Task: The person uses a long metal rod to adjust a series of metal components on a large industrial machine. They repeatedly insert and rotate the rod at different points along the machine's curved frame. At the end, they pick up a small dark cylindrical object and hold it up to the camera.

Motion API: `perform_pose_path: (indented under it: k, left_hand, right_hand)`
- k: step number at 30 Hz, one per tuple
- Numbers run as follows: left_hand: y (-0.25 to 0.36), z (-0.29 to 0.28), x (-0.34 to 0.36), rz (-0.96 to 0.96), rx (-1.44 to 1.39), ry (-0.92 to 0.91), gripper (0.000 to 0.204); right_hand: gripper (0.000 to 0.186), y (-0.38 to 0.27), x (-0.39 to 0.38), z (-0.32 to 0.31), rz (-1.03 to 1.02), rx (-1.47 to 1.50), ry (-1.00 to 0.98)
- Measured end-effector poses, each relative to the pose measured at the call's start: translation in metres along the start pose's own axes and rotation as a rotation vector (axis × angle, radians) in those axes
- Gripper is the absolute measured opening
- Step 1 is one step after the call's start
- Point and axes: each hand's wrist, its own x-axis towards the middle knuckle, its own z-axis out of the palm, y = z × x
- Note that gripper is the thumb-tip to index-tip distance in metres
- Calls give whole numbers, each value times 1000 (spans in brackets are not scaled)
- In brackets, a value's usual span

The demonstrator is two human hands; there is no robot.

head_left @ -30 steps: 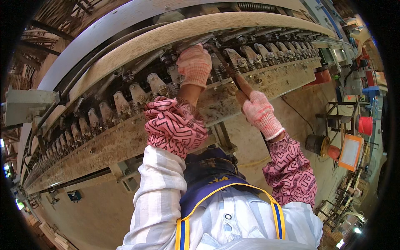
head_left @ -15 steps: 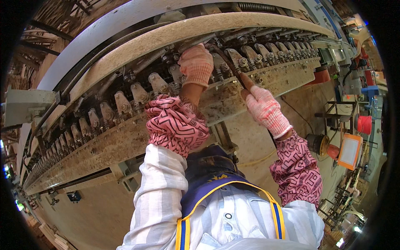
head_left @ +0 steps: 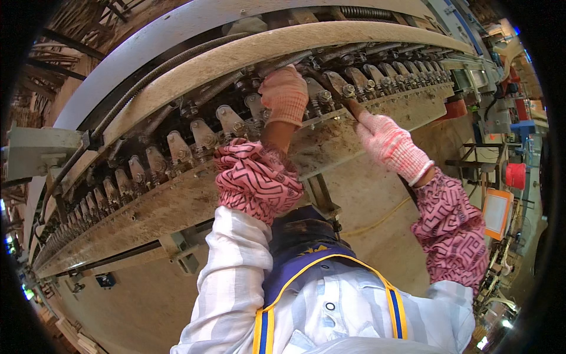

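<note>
My right hand [head_left: 394, 144], in a pink and white knit glove, is closed round the brown handle [head_left: 355, 108] of a long, thin tool. Its dark shaft runs up and left among a row of metal arms [head_left: 230, 120] with bolts and springs; the tip's shape cannot be made out. My left hand [head_left: 284, 95], gloved alike, reaches in between these arms, just left of the shaft. Its fingertips are hidden behind the hand, so what they touch does not show. Below the row runs a dusty, stained metal beam [head_left: 194, 187].
A pale curved rail [head_left: 247, 44] arches over the row, with a ribbed hose [head_left: 135, 79] along it. A grey metal box [head_left: 44, 150] juts out at the left. To the right stand an orange-framed board [head_left: 496, 213] and a red spool-like thing [head_left: 515, 176].
My right hand has moved right and slightly down with the tool, its forearm swinging outward. My left hand has shifted a little to the right, staying among the metal arms.
</note>
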Motion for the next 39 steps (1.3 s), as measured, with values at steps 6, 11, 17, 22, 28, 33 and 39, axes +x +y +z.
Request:
perform_pose_path:
  k: [6,11,17,22,28,33,39]
  left_hand:
    - [2,38,12,-144,89,141,33]
    - [2,30,9,-98,40,227,33]
    - [-13,24,4,107,20,369,27]
    - [13,14,-5,-10,61,289,29]
    - [1,17,-6,-31,70,293,35]
    - [3,8,-10,-100,121,249,36]
    - [5,2,-10,-184,143,143,36]
  right_hand:
    - [23,-18,-3,1,40,-40,10]
    - [23,-24,-7,20,-15,-113,186]
    - [28,-43,9,40,275,45,58]
    - [38,1,-42,47,186,201,137]
    - [37,37,-96,95,205,782,176]
    - [26,40,-166,117,224,1381,4]
    - [23,77,-201,155,149,1105,-14]
